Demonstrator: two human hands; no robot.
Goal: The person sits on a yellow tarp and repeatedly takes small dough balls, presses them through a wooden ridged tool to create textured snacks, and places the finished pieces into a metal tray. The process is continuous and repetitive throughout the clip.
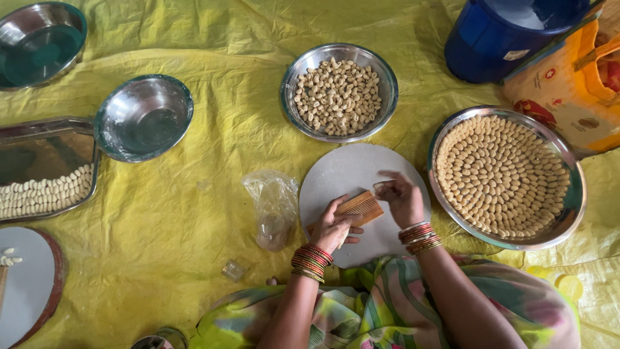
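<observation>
A person seated on a yellow sheet works over a round grey board. The left hand grips a ridged wooden comb lying on the board; the right hand pinches a small dough piece at the comb's upper edge. A tray of shaped pieces sits right, a bowl of them above.

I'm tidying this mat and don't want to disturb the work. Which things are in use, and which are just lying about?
In use:
left hand holding the ridged wooden comb
right hand pinching a dough piece
round board
plate of shaped pieces
bowl of pieces

Lying about:
empty steel bowl
plastic bag
blue bucket
</observation>
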